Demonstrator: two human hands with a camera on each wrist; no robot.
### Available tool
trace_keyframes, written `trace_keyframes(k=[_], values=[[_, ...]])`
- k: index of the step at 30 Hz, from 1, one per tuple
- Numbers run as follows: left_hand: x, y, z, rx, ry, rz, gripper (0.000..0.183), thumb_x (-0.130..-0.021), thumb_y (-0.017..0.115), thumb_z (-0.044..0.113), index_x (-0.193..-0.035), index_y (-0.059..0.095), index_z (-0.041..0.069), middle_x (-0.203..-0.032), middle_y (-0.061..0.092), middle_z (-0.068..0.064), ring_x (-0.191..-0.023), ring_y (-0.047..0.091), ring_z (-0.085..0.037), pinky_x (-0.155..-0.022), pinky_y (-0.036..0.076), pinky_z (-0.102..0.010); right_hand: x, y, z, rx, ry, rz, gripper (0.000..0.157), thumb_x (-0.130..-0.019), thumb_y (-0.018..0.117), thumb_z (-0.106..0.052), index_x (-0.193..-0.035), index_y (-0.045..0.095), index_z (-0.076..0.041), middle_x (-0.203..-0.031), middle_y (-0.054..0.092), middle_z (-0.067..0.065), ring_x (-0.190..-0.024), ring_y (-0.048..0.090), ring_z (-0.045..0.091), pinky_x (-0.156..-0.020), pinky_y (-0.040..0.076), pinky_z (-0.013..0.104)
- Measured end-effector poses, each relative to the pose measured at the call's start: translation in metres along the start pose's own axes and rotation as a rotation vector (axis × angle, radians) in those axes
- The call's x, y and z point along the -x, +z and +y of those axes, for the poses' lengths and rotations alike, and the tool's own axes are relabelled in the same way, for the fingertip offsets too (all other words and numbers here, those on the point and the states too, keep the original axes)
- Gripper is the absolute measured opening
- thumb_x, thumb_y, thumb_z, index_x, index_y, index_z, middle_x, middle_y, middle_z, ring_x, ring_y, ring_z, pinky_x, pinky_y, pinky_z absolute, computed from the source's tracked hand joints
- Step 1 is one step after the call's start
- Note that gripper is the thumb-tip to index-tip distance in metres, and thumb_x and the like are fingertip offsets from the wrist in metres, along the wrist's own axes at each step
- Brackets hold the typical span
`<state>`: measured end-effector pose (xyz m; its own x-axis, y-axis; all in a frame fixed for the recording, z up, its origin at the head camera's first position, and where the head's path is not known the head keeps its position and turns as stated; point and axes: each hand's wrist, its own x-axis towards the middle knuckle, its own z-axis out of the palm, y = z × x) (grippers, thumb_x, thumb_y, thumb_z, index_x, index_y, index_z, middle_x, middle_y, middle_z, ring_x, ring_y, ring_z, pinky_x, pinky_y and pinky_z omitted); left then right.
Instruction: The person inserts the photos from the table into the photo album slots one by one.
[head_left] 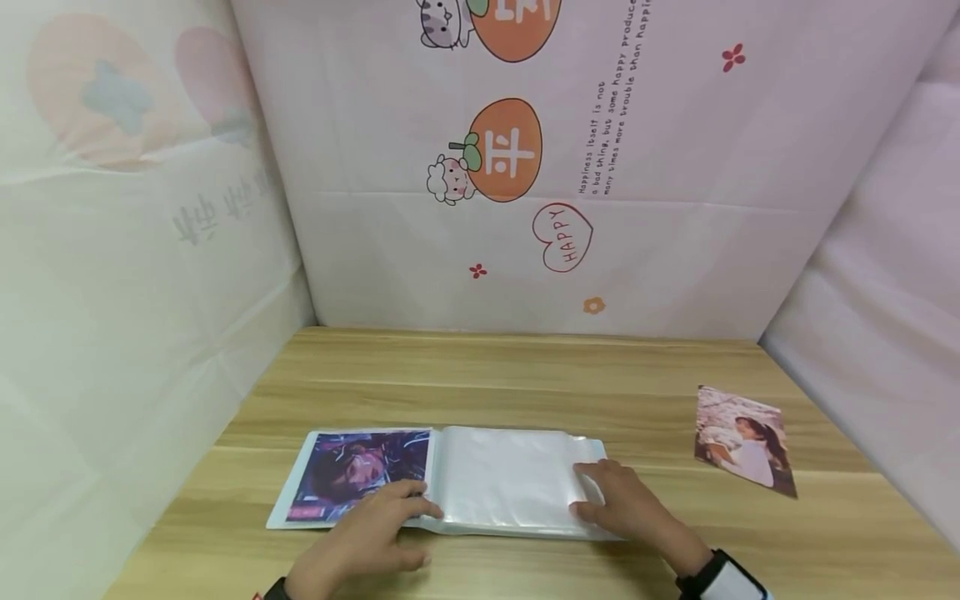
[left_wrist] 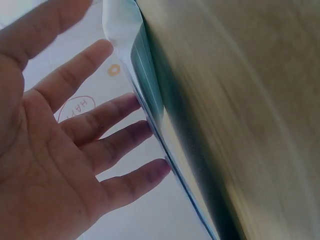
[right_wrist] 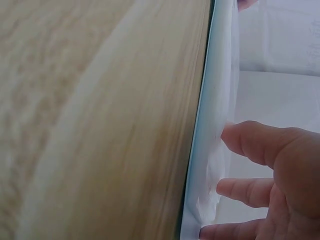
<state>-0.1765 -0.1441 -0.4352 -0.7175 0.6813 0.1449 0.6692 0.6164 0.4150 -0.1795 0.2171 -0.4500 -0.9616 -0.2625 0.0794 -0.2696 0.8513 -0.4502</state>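
Observation:
A photo album (head_left: pixel 510 479) lies spread on the table, its right side showing see-through pocket pages with no picture in them. On its left side, a purple-toned portrait photo (head_left: pixel 352 471) sits in the pocket. My left hand (head_left: pixel 378 529) rests its fingertips on the left page near the spine. In the left wrist view its fingers (left_wrist: pixel 100 117) are spread and touch the album. Over at the right edge of the clear pages, my right hand (head_left: pixel 626 500) touches the top sheet with thumb and fingertips. The right wrist view shows them apart on the plastic (right_wrist: pixel 212 165).
A loose photo (head_left: pixel 746 442) of a person among pink blossoms lies on the wooden table (head_left: pixel 480 375), to the right of the album. White printed cloth (head_left: pixel 375 250) walls the table at the back and both sides.

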Motion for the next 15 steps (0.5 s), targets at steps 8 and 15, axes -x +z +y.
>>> trace_keyframes(k=[8, 15], values=[[0.002, 0.0, 0.001, 0.028, -0.031, -0.005, 0.045, -0.072, 0.076, 0.037, -0.113, 0.065, 0.023, -0.128, 0.05, -0.017, -0.115, 0.048, -0.036, -0.089, 0.04, -0.058, 0.002, -0.003, 0.002, -0.069, 0.005, 0.011, 0.058, -0.076, 0.076, -0.026, -0.123, 0.056, 0.001, -0.117, 0.053, 0.026, -0.106, 0.048, 0.046, -0.088, 0.039, 0.057], [0.005, 0.002, -0.002, 0.0, -0.063, 0.003, 0.043, -0.072, 0.075, 0.037, -0.112, 0.065, 0.026, -0.129, 0.05, -0.014, -0.114, 0.048, -0.034, -0.089, 0.04, -0.058, 0.002, -0.022, 0.03, -0.092, 0.043, 0.123, 0.056, -0.08, 0.072, -0.019, -0.123, 0.051, 0.011, -0.116, 0.052, 0.031, -0.108, 0.046, 0.048, -0.089, 0.037, 0.059]])
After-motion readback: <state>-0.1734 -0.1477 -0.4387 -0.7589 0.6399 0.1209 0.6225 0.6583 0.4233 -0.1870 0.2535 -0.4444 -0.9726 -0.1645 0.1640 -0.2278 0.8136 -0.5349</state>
